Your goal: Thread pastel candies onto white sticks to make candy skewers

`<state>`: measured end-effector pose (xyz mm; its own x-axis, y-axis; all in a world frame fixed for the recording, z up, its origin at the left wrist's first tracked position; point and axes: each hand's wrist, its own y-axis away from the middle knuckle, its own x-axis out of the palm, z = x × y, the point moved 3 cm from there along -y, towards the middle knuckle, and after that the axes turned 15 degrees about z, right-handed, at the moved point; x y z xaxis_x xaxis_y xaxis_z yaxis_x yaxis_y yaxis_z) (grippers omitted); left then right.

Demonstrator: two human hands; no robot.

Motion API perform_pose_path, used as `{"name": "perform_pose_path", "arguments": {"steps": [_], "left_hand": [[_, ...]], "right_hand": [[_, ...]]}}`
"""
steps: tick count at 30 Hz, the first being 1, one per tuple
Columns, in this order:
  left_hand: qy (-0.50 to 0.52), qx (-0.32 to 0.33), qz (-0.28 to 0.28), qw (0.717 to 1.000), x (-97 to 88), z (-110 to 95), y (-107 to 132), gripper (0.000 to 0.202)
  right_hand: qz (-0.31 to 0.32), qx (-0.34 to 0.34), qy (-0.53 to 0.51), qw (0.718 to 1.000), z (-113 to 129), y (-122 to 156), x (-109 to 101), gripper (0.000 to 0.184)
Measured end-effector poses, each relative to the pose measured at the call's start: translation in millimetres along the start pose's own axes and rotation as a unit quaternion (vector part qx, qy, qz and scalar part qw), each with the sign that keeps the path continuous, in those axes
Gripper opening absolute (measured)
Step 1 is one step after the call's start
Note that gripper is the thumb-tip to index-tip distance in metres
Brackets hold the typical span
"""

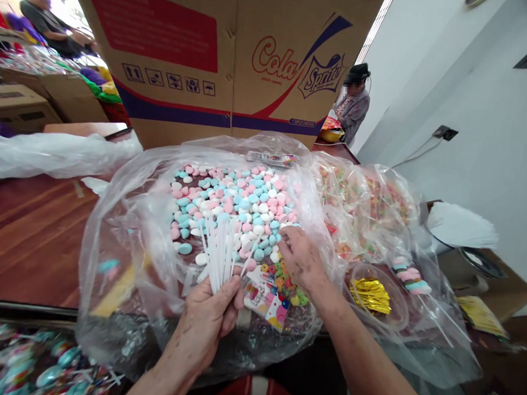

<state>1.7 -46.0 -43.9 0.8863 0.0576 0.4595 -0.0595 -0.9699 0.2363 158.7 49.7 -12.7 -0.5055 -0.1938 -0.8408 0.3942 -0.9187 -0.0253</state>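
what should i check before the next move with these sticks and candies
1. Left hand holding the white sticks: ok, bunched in its grasp
2. Sticks lined up evenly: not ok, their upper ends fan apart
3. Right hand at the loose pastel candies: ok, by their right edge
4. Candy gripped by the right hand: cannot tell
5. Gold strips laid out: ok, in a round clear container at right

carton (226,60) blocking upper middle, filled bags (360,202) crowding right, white sticks (220,254) jutting up mid-frame, open passage over tabletop (32,232) at left
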Motion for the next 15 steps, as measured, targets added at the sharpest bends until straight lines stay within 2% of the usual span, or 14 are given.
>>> {"name": "perform_pose_path", "arguments": {"steps": [1, 3, 7, 10, 12, 15], "left_hand": [[-0.001, -0.002, -0.001, 1.0, -1.7, -1, 0, 0.04], [-0.006, -0.003, -0.004, 1.0, -3.7, -4, 1, 0.043], [-0.031, 0.003, -0.014, 0.999, -7.6, -11, 3, 0.04], [-0.054, 0.011, -0.01, 0.998, -13.9, -15, 2, 0.04], [-0.064, 0.014, -0.012, 0.998, -18.8, -15, 2, 0.038], [-0.055, 0.01, -0.025, 0.998, -22.6, -13, 1, 0.034]], "right_hand": [[0.01, 0.012, 0.074, 0.997, -3, -6, 2, 0.018], [0.032, 0.021, 0.145, 0.989, -5, -15, 8, 0.017], [0.034, 0.025, 0.158, 0.986, -3, -23, 18, 0.016], [0.011, 0.027, 0.159, 0.987, -1, -24, 17, 0.013], [-0.017, 0.007, 0.161, 0.987, 2, -23, 14, 0.013], [-0.055, -0.081, 0.198, 0.975, 14, -24, 14, 0.019]]}}
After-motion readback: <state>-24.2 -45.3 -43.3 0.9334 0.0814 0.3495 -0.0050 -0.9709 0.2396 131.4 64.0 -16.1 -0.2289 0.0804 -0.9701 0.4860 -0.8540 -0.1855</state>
